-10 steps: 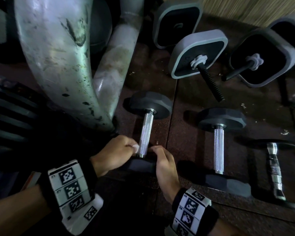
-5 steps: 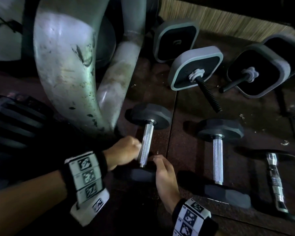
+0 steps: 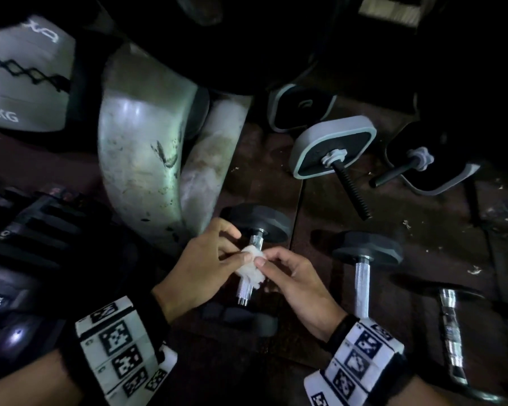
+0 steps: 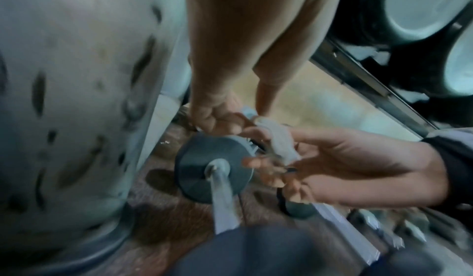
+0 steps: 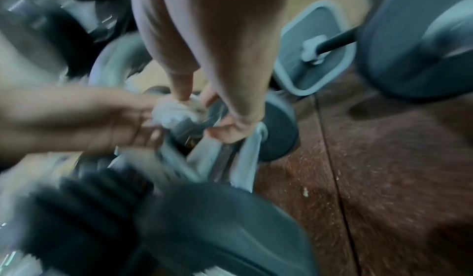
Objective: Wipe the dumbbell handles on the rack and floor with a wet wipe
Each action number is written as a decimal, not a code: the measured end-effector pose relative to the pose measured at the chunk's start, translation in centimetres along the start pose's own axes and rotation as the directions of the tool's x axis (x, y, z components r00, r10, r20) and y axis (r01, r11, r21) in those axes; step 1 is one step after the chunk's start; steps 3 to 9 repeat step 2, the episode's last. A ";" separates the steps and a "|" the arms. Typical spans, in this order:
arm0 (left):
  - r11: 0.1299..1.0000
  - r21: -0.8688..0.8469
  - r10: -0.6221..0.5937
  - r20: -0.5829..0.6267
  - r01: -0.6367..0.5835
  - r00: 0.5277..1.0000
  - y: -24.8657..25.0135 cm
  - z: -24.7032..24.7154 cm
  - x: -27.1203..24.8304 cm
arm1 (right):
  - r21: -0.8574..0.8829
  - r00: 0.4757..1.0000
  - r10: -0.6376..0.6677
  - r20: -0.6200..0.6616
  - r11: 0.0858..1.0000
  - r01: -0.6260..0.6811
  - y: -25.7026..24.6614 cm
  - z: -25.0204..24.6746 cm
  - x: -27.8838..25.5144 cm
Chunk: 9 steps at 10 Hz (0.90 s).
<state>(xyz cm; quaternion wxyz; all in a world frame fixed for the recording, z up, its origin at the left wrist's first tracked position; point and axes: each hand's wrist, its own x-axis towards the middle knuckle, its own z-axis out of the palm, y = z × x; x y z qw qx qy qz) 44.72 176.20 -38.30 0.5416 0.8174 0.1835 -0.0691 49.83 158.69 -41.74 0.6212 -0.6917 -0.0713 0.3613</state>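
A black-headed dumbbell (image 3: 258, 221) with a chrome handle (image 3: 245, 291) lies on the dark floor mat beside the rack leg. Over the handle's middle both hands pinch a crumpled white wet wipe (image 3: 251, 269). My left hand (image 3: 238, 253) holds its left side, my right hand (image 3: 269, 260) its right side. In the left wrist view the wipe (image 4: 279, 140) hangs between the two hands, above and to the right of the handle (image 4: 222, 199), apart from it. The right wrist view is blurred, with the wipe (image 5: 176, 110) bunched between fingertips.
The grey rack leg (image 3: 147, 159) stands just left of the hands. A second dumbbell (image 3: 362, 273) and a chrome one (image 3: 452, 332) lie to the right. Square-plate dumbbells (image 3: 335, 148) lie further back. A 5 kg ball (image 3: 21, 74) is at far left.
Both hands have risen from the near end of the handle and now pinch the wipe between them over its middle. The head view has tilted down and closer.
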 end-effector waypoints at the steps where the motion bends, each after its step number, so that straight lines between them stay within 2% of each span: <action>1: 0.999 -0.033 -0.037 0.119 0.041 0.992 1.8 -1.7 -1.9 | 0.139 0.995 0.095 -0.021 0.986 -0.091 -3.4 -1.4 -2.8; 2: 0.975 0.127 -0.210 0.275 0.182 0.938 2.9 -4.6 -7.2 | 0.074 0.970 0.200 -0.139 0.979 -0.191 -6.1 -3.7 -7.9; 9: 0.975 0.127 -0.210 0.275 0.182 0.938 2.9 -4.6 -7.2 | 0.074 0.970 0.200 -0.139 0.979 -0.191 -6.1 -3.7 -7.9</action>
